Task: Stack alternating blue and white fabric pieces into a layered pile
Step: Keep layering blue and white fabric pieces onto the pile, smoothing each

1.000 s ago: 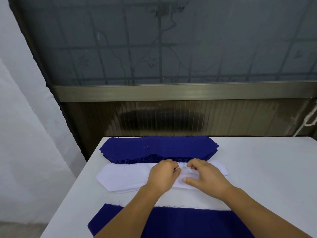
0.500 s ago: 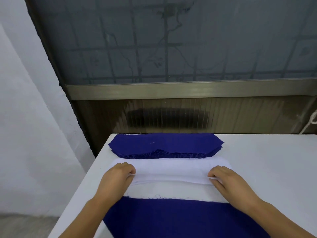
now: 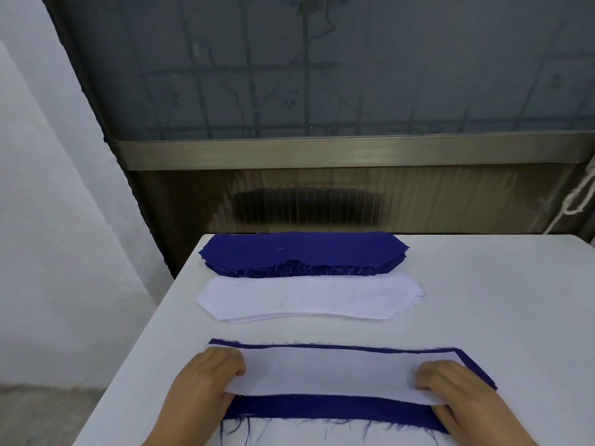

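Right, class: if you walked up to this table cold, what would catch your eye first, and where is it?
First, the two hands at the near edge: the left hand and right hand each hold one end of a white fabric piece lying on a blue fabric piece. Behind it lies a white pile, and at the far edge of the table a thick blue pile with frayed edges.

Three fabric stacks (image 3: 309, 297) front to back

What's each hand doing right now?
Left hand: grips the white piece at its left end.
Right hand: grips its right end.
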Action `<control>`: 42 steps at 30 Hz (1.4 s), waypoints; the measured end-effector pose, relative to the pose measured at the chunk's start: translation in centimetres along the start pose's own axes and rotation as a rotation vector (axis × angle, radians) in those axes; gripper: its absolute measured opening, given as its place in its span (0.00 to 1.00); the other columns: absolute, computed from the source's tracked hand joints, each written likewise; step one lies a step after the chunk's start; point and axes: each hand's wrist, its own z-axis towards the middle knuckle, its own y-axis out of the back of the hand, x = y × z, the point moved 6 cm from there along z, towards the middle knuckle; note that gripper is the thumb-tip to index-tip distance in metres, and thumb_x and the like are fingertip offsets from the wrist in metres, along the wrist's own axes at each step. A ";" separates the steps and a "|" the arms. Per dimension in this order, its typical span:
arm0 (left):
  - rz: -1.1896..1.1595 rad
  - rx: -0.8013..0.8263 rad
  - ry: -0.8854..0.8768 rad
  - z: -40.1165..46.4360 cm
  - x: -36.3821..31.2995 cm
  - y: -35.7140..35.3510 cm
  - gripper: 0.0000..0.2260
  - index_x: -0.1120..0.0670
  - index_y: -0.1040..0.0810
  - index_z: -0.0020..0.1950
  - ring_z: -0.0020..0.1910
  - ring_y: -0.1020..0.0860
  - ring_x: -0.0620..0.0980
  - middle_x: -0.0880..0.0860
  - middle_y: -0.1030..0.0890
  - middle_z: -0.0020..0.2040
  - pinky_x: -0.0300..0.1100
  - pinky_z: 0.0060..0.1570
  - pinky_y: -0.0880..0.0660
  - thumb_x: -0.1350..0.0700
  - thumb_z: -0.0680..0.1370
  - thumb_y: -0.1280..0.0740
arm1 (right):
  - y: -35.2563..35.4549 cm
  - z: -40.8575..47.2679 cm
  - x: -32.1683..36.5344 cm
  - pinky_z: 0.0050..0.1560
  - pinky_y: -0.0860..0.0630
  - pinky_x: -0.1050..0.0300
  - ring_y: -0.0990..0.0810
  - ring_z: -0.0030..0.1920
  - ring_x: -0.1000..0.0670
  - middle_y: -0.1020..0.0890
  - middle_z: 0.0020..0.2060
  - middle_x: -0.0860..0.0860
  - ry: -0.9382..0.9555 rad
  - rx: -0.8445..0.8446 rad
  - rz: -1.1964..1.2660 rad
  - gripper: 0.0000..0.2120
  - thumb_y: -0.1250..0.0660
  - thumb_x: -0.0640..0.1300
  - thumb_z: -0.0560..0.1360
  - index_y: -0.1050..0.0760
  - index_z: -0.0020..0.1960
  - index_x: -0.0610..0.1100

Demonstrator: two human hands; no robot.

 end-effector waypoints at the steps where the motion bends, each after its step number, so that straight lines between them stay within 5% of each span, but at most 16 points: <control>1: -0.002 0.000 0.005 -0.2 0.1 -0.1 0.24 0.52 0.19 0.37 0.44 0.27 0.38 0.44 0.19 0.41 0.32 0.43 0.30 0.73 0.48 0.24 | 0.0 0.1 0.1 0.46 0.29 0.68 0.28 0.45 0.62 0.21 0.42 0.60 0.012 -0.017 -0.007 0.15 0.44 0.41 0.68 0.18 0.39 0.49; 5: -0.005 -0.010 0.028 -0.5 -0.1 -0.1 0.24 0.52 0.17 0.37 0.43 0.19 0.42 0.45 0.17 0.43 0.33 0.44 0.27 0.72 0.47 0.21 | 0.3 0.1 0.4 0.49 0.30 0.67 0.28 0.46 0.62 0.22 0.46 0.59 0.060 -0.086 -0.052 0.21 0.49 0.43 0.76 0.17 0.39 0.48; 9: -0.020 -0.066 -0.020 -0.3 -1.0 0.2 0.10 0.52 0.15 0.38 0.41 0.17 0.45 0.47 0.15 0.44 0.34 0.44 0.24 0.64 0.62 0.32 | 0.3 0.0 0.4 0.47 0.29 0.65 0.28 0.46 0.61 0.18 0.41 0.56 0.093 -0.115 -0.088 0.32 0.58 0.50 0.82 0.17 0.38 0.47; 12: -0.077 -0.016 0.034 -0.6 -1.0 0.0 0.15 0.50 0.15 0.39 0.43 0.18 0.42 0.45 0.16 0.46 0.26 0.48 0.28 0.56 0.68 0.43 | 0.2 0.0 0.4 0.44 0.29 0.66 0.27 0.44 0.61 0.18 0.40 0.56 0.043 -0.108 -0.062 0.24 0.51 0.47 0.78 0.17 0.38 0.48; 15: -0.189 0.008 0.132 -1.1 -0.5 0.1 0.11 0.46 0.16 0.41 0.49 0.22 0.35 0.40 0.18 0.50 0.20 0.53 0.34 0.48 0.68 0.38 | 0.3 0.0 -0.2 0.43 0.29 0.67 0.24 0.41 0.60 0.18 0.41 0.58 -0.049 -0.054 0.025 0.11 0.39 0.51 0.67 0.18 0.37 0.50; 18: -0.207 0.045 0.171 -2.0 0.1 -0.2 0.12 0.41 0.17 0.45 0.57 0.28 0.30 0.33 0.22 0.55 0.18 0.56 0.37 0.39 0.67 0.31 | 0.3 -0.4 -0.8 0.44 0.29 0.68 0.24 0.43 0.62 0.19 0.44 0.61 -0.073 -0.038 0.044 0.18 0.39 0.64 0.70 0.18 0.38 0.52; 21: -0.185 0.040 0.135 -2.1 0.2 -0.2 0.16 0.41 0.16 0.46 0.60 0.29 0.32 0.33 0.24 0.57 0.20 0.60 0.41 0.34 0.72 0.37 | 0.2 -0.5 -1.2 0.45 0.30 0.69 0.27 0.44 0.64 0.20 0.44 0.61 -0.093 -0.064 0.043 0.26 0.48 0.66 0.76 0.19 0.38 0.52; 28: -0.209 0.026 -0.014 -1.3 -0.7 0.0 0.24 0.47 0.16 0.45 0.57 0.27 0.35 0.41 0.21 0.56 0.26 0.60 0.34 0.34 0.78 0.47 | 0.2 -0.7 -1.4 0.45 0.29 0.69 0.26 0.46 0.65 0.21 0.45 0.61 -0.166 -0.065 0.093 0.23 0.47 0.61 0.78 0.19 0.38 0.51; 31: -0.200 0.037 -0.006 -1.1 -0.7 -0.1 0.22 0.45 0.16 0.45 0.57 0.27 0.34 0.40 0.22 0.56 0.25 0.60 0.35 0.34 0.77 0.45 | 0.5 -0.4 -1.3 0.44 0.29 0.70 0.26 0.45 0.65 0.21 0.44 0.62 -0.165 -0.033 0.069 0.05 0.35 0.48 0.68 0.20 0.37 0.52; 34: -0.166 0.024 -0.009 0.1 -0.7 0.2 0.18 0.43 0.17 0.43 0.52 0.26 0.33 0.38 0.21 0.52 0.24 0.57 0.34 0.36 0.77 0.43 | 0.7 1.0 -1.6 0.48 0.32 0.74 0.27 0.45 0.64 0.21 0.43 0.61 -0.168 0.013 0.062 0.09 0.30 0.39 0.60 0.20 0.38 0.50; 38: -0.211 0.002 0.009 3.9 -1.9 -0.5 0.10 0.49 0.17 0.45 0.50 0.26 0.35 0.39 0.21 0.48 0.31 0.51 0.28 0.47 0.77 0.37 | -0.4 5.3 -2.7 0.43 0.28 0.66 0.27 0.47 0.60 0.23 0.45 0.62 -0.213 0.032 0.141 0.10 0.28 0.35 0.70 0.23 0.43 0.50; 42: -0.234 0.080 0.077 9.2 -3.3 -4.0 0.09 0.46 0.21 0.57 0.56 0.34 0.30 0.34 0.28 0.55 0.23 0.59 0.38 0.52 0.78 0.35 | -3.6 11.1 -3.5 0.53 0.30 0.68 0.28 0.53 0.60 0.25 0.50 0.63 -0.191 0.123 0.179 0.07 0.35 0.43 0.77 0.25 0.53 0.52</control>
